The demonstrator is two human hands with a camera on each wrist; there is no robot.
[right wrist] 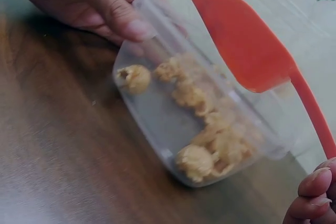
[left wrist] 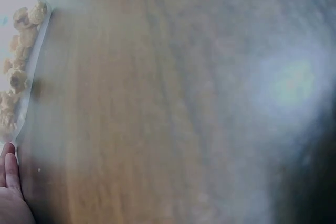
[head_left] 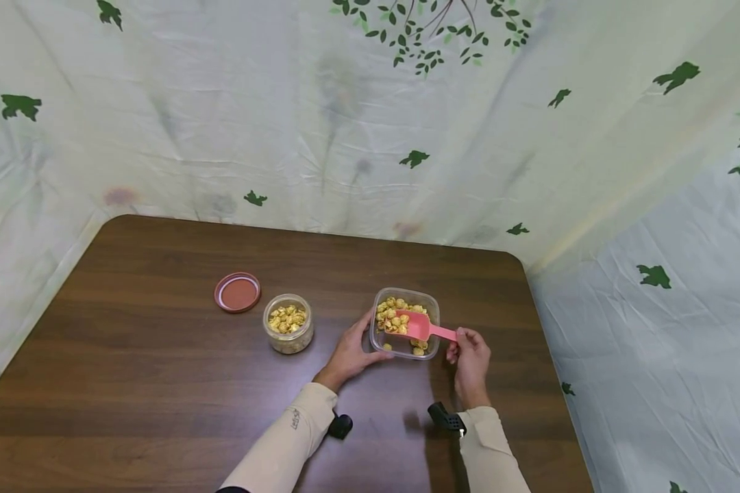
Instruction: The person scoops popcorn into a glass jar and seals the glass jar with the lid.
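A clear plastic tub [head_left: 433, 301] [right wrist: 157, 124] with several yellow snack pieces [head_left: 393, 318] [right wrist: 210, 129] stands on the brown table [head_left: 160, 383]. My left hand [head_left: 351, 350] [right wrist: 94, 3] grips the tub's left side, thumb over the rim. My right hand [head_left: 471, 356] [right wrist: 310, 198] pinches the handle of a pink scoop [head_left: 421, 327] [right wrist: 247, 40], whose bowl hovers over the tub. In the left wrist view only the tub's edge [left wrist: 26, 72], fingertips [left wrist: 9, 171] and blurred table show.
An open glass jar [head_left: 288, 323] with the same yellow pieces stands left of the tub. Its red lid [head_left: 237, 292] lies further left. A leaf-printed cloth [head_left: 370, 123] hangs behind and to the right of the table.
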